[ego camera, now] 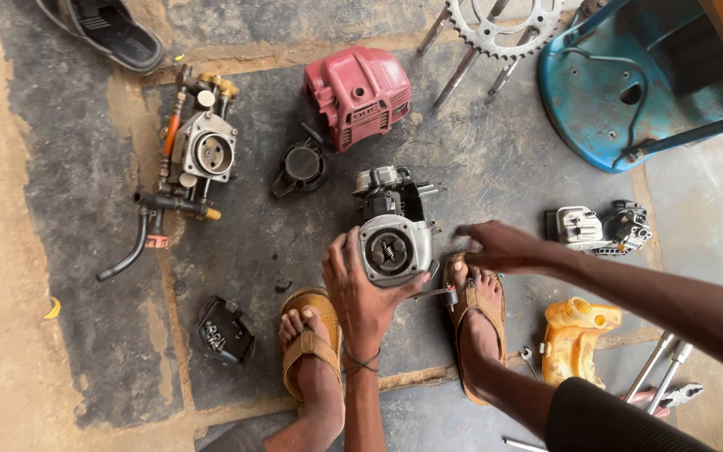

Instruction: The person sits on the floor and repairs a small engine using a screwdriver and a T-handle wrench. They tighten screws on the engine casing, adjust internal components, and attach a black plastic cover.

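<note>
My left hand [360, 295] grips a small grey engine block [393, 228] that stands on the dark floor between my two sandalled feet. Its round front housing with a spring in the middle faces up at me. My right hand [499, 245] hovers just right of the engine, fingers loosely spread and slightly blurred, holding nothing that I can see. A small tool [438, 294] with a dark tip lies under the engine by my right foot.
A red engine cover [357, 94] and a black round part [301, 166] lie beyond the engine. A pump assembly with hoses [192, 159] sits left, a black cover [223, 331] near left. Right: a grey carburettor piece [600, 228], yellow tank [577, 335], blue chair [629, 84], sprocket [499, 29], pliers [667, 389].
</note>
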